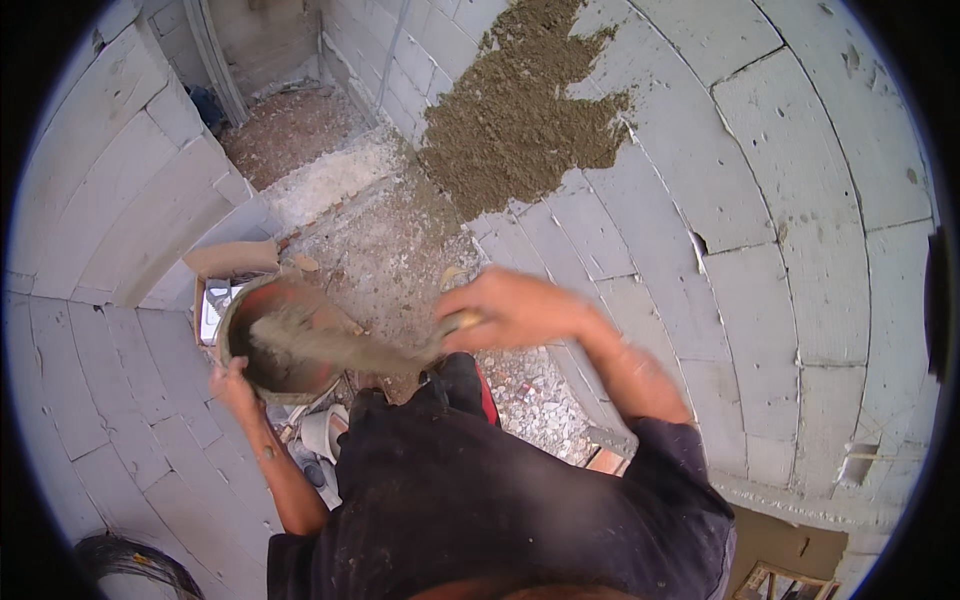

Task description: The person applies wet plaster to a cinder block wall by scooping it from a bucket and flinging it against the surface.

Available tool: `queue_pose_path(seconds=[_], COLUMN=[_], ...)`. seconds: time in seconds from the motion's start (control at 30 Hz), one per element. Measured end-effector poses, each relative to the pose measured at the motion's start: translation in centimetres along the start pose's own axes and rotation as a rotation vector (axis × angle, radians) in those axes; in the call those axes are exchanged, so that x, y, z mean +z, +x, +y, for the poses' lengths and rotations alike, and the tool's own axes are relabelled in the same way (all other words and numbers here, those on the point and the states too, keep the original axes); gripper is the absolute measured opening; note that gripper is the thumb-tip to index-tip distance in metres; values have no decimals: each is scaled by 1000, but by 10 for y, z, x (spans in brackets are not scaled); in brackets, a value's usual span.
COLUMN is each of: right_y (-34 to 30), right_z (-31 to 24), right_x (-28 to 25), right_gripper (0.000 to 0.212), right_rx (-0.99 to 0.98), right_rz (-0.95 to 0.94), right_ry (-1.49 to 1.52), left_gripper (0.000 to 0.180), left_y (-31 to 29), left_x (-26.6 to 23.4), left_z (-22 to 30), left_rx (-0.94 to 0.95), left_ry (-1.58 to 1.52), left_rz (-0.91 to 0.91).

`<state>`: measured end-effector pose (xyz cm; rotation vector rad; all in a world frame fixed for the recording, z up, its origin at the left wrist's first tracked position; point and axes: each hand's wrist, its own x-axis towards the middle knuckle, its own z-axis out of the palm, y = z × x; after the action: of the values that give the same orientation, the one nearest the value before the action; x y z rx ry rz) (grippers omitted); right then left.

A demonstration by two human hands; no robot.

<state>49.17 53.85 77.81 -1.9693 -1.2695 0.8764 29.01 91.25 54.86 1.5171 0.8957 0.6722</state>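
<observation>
Pale block wall (780, 300) being partly covered: coarse, ragged grey-brown mortar patch (530, 110) being spread near edge of rubble-strewn floor (390, 265), most smooth blocks being left bare; work being judged early. Mortar-coated trowel (375, 353), blurred, being clamped in fingers of right hand (515, 310) at mouth of round bucket (226, 325); bucket's rim being gripped by left hand (232, 385).

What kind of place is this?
Probably a building site: the block wall is partly bare, what looks like mortar covers a patch of it, and rubble litters the floor.
</observation>
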Motion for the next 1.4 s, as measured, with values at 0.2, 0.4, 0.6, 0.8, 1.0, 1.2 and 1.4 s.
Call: queue_pose_path(seconds=[0.2,0.4,0.6,0.8,1.0,1.2,1.4], right_y=[-194,-197,-231,-193,-166,-200,-217], right_z=[124,4,63,19,37,92,83], right_x=[-159,-31,264,441,405,419,493], right_gripper=[23,19,28,36,45,43,50], right_rx=[589,536,1379,1520,1200,1084,1129], right_rz=[1094,1562,1303,1149,998,1088,1569], right_ry=[-74,22,437,662,517,617,841], left_gripper=[49,28,52,39,25,24,29], left_y=[-24,-26,-47,-26,-104,-188,-225], left_x=[5,17,102,123,159,201,231], left_z=[22,-3,-51,-92,-59,-61,-86], left_rx=[49,-158,179,122,-326,-428,-429], left_ry=[-55,367,405,518,429,548,600], left_rz=[46,-84,-608,-896,-1066,-1133,-1274])
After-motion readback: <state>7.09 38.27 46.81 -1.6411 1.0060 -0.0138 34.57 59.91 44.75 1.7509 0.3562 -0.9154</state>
